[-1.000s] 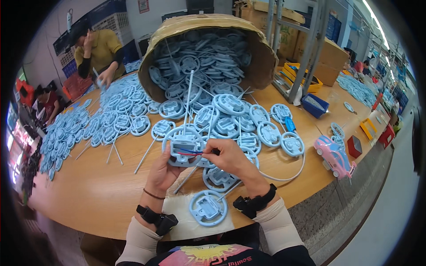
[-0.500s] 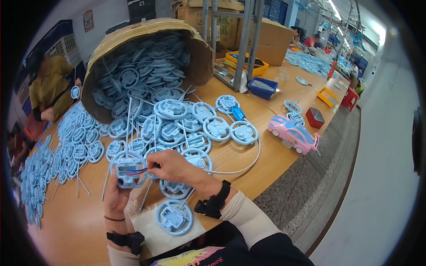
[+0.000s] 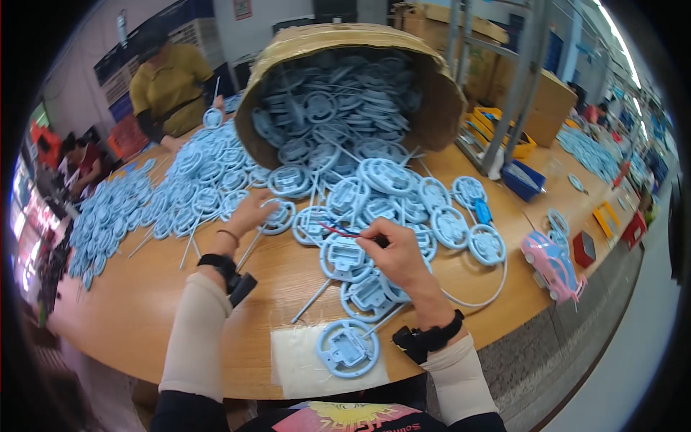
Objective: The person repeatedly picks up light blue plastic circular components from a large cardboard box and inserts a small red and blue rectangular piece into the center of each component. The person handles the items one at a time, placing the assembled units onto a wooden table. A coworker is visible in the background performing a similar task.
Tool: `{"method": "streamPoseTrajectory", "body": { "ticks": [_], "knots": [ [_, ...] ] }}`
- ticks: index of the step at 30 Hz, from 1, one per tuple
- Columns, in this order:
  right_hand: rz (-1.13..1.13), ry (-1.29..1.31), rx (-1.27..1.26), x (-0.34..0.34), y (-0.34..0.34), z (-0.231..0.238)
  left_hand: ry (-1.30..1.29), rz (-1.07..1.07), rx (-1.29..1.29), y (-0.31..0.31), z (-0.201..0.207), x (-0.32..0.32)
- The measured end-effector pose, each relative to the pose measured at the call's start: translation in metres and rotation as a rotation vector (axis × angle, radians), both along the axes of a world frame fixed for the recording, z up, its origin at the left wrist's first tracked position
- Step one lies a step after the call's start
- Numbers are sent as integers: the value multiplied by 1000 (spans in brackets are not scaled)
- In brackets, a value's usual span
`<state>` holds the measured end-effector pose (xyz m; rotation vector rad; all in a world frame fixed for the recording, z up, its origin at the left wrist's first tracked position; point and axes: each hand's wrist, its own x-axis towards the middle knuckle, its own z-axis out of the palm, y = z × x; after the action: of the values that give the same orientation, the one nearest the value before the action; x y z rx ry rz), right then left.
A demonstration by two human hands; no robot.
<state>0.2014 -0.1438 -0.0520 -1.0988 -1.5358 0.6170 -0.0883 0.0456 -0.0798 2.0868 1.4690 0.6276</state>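
Note:
Fingers stretched over its rim, my left hand (image 3: 252, 214) is open at a light blue toy steering wheel (image 3: 278, 227); its thumb side is partly hidden. My right hand (image 3: 394, 252) pinches a small dark piece with red and blue wires (image 3: 337, 230) pointing left. The wires lie above another blue wheel (image 3: 311, 216) with a thin stick rising from it. Under my right fingers is a wheel with a square recess (image 3: 344, 256). Closer to me, one more recessed wheel (image 3: 348, 348) rests on a pale sheet (image 3: 291, 378).
A large cardboard drum (image 3: 248, 108) lies on its side, wheels spilling onto the table (image 3: 209, 324). A pink and blue toy car (image 3: 551, 266), a blue bin (image 3: 523, 180) and a red box (image 3: 584, 248) stand to the right. Metal posts (image 3: 524, 79) rise behind. A person (image 3: 173, 79) works at far left.
The view has turned left. My left hand has let go of the wheel it held and moved to another one at the left. My right hand still pinches the wired piece.

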Motion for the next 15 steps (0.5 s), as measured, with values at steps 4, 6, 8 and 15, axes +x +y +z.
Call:
{"method": "streamPoseTrajectory", "body": {
  "ticks": [4,6,8,15],
  "knots": [
    [29,4,-18,-6,1,1,549,-150,408,-11,-28,2],
    [21,-19,-15,-3,1,-1,444,-123,294,-14,-30,6],
    [26,-16,-16,-3,1,-2,419,-12,237,-41,-11,14],
    [-12,151,-52,-9,1,-2,279,-329,655,-132,58,15]
  ]
}}
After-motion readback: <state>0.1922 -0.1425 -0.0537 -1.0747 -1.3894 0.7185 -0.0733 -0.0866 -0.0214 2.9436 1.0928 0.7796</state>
